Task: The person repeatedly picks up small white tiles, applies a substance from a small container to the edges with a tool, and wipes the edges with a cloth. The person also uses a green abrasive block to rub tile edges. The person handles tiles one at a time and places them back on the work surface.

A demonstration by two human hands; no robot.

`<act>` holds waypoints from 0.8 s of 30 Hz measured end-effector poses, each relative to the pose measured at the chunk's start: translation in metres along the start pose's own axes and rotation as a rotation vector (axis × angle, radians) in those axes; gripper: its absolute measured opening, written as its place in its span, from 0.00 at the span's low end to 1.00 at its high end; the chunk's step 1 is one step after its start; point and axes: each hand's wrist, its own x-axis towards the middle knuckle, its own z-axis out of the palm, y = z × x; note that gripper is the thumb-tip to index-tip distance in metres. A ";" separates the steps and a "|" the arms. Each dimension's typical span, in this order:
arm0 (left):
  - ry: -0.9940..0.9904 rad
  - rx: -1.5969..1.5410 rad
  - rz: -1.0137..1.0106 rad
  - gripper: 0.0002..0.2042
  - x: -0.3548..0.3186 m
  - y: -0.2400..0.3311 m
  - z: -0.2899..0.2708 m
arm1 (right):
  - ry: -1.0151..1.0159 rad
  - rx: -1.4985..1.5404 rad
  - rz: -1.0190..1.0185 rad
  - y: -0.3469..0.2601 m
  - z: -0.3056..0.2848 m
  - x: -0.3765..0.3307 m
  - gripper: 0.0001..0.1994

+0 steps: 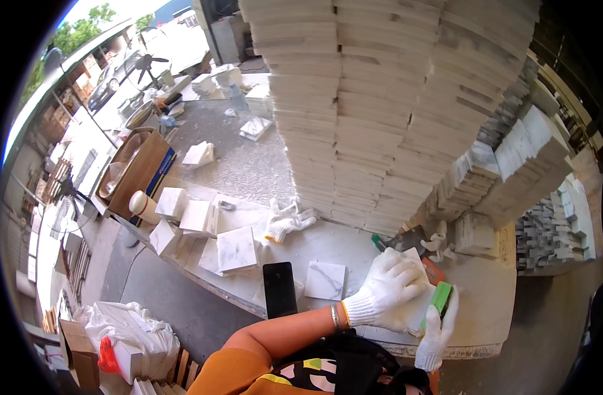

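Note:
White knit gloves cover both my hands. My left hand (388, 289) is closed on a white tile (417, 317) at the table's near right part, its fingers reaching across the face. In my right hand (438, 334) is a green block (440, 296), held against the tile's right edge. An orange piece (433, 270) lies just beyond the tile. Left of my left wrist a square marble tile (326, 280) lies flat, and beside it is a black phone (279, 288).
A tall wall of stacked tiles (367, 118) rises behind the table (476, 316). Marble tile stacks (236, 249), a loose white glove (289, 221) and a white cup (143, 207) sit to the left. A cardboard box (135, 176) stands at the table's left end.

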 end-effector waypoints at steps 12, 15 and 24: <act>0.193 0.105 -0.011 0.35 -0.008 0.007 -0.007 | -0.010 0.156 0.073 0.010 0.003 0.012 0.31; 0.204 0.075 0.008 0.36 -0.009 0.004 -0.001 | -0.049 0.245 0.175 0.013 -0.004 0.020 0.32; 0.199 0.125 -0.015 0.35 -0.014 0.005 -0.003 | -0.074 0.159 0.176 0.021 -0.004 0.021 0.33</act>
